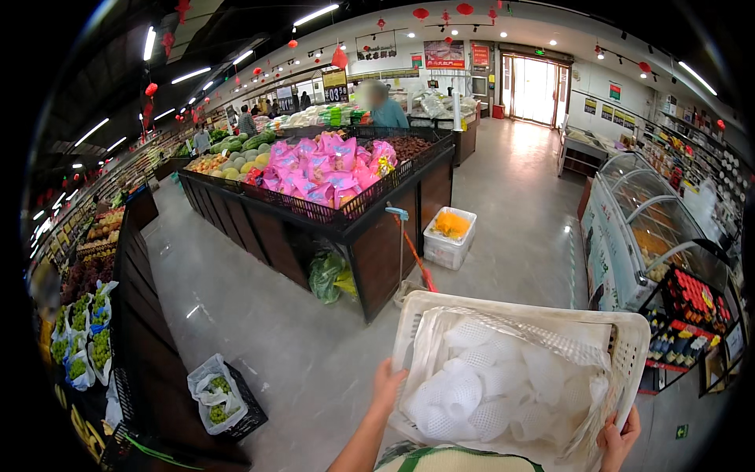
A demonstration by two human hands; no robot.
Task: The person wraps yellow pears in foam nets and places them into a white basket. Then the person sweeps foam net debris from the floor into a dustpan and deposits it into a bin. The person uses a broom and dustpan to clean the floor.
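A white plastic crate (519, 304) is held up against my body, tilted slightly. White foam mesh fruit sleeves (472, 389) and a checked plastic liner (548, 336) fill it; whether the sleeves contain anything cannot be told. My left hand (387, 382) grips the crate's left side, with the fingers partly hidden. On the lower right side, my right hand (618, 435) closes around the rim.
Ahead stands a dark produce island (389, 236) with pink bags and melons. Beside it are a white foam box (449, 251) and a long-handled dustpan (402, 253). A black crate of grapes (250, 413) sits on the floor at lower left. A glass-topped freezer (619, 248) stands right.
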